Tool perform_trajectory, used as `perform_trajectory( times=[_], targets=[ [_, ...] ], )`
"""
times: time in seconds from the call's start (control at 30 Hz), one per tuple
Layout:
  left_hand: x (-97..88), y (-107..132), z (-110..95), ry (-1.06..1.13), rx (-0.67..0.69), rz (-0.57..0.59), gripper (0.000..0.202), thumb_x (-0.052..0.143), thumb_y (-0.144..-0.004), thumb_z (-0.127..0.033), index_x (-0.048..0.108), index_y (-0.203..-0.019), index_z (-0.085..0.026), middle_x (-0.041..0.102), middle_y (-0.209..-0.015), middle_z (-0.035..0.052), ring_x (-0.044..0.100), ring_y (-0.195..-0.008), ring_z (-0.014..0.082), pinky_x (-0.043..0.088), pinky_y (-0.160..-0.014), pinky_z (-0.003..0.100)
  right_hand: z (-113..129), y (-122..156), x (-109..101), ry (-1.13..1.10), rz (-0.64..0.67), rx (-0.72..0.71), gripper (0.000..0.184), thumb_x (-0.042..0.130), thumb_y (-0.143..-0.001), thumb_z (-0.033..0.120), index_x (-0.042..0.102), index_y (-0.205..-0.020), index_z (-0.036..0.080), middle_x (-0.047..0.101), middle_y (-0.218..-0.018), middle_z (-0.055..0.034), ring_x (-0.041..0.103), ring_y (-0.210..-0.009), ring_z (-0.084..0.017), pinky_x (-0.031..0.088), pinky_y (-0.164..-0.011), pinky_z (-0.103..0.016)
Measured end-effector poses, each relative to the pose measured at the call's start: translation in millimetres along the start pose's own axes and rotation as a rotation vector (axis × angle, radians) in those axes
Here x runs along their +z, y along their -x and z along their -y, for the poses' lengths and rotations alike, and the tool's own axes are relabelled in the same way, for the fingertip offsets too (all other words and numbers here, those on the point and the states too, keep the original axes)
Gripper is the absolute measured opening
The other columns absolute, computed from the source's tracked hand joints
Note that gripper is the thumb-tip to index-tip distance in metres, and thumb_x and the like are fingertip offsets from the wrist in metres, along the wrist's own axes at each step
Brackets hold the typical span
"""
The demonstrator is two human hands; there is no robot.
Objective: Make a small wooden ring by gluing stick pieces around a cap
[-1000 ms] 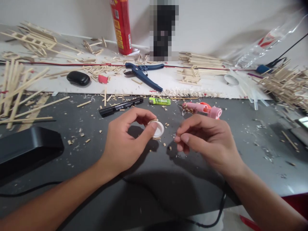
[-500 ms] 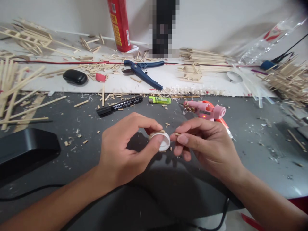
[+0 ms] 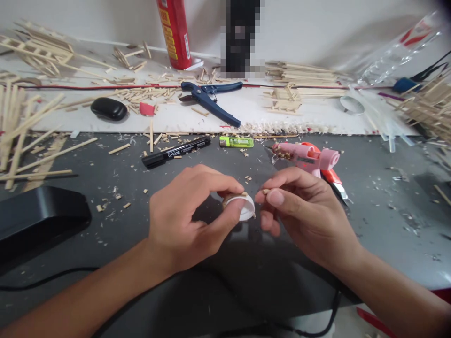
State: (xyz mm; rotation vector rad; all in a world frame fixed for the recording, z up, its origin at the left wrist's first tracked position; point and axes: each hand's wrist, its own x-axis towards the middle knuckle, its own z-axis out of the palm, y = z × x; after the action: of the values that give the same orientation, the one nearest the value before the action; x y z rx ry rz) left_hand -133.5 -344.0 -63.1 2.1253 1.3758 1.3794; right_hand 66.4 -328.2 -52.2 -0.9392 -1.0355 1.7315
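Between the thumb and fingers of my left hand is a white bottle cap, tilted with its hollow side facing right. Small wood pieces sit along the cap's outer rim, partly hidden by my fingers. My right hand pinches a tiny wood piece between thumb and forefinger, just right of the cap and apart from it. Behind my right hand lies a pink glue gun, and beside that an orange-handled cutter.
A black marker and a green lighter lie beyond my hands. Blue cutting pliers rest on the white board behind. Wooden sticks pile up at left; a black device stands nearer. A red can stands at the back.
Both hands have shifted slightly right in the picture, along with the view. The cap has turned a little, its opening facing more downward. Both grips are kept.
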Motion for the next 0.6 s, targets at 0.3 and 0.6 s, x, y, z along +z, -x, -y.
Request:
perform_trajectory(
  times=[0.3,0.6],
  targets=[
    [-2.0,-1,0,-0.015,0.035,-0.006,0.009,0.076,-0.093,-0.02,0.072,-0.095,-0.029,0.081,-0.088,-0.0049,0.073,-0.077,0.0154,0.059,-0.081,0.03,-11,0,1,-0.046,0.04,0.041,0.01,0.091,-0.081,0.019,0.085,-0.084,0.026,0.073,-0.081,0.0015,0.061,-0.067,-0.009,0.054,-0.056,-0.018],
    [4.1,-4,6,-0.044,0.204,-0.085,0.016,0.081,-0.085,-0.013,0.07,-0.092,-0.024,0.079,-0.082,-0.0066,0.074,-0.074,0.011,0.058,-0.076,0.022,-16,-3,-1,-0.191,0.048,0.168,0.01,0.093,-0.08,0.026,0.083,-0.081,0.025,0.07,-0.077,0.0053,0.056,-0.06,-0.003,0.045,-0.056,-0.014]
  ],
)
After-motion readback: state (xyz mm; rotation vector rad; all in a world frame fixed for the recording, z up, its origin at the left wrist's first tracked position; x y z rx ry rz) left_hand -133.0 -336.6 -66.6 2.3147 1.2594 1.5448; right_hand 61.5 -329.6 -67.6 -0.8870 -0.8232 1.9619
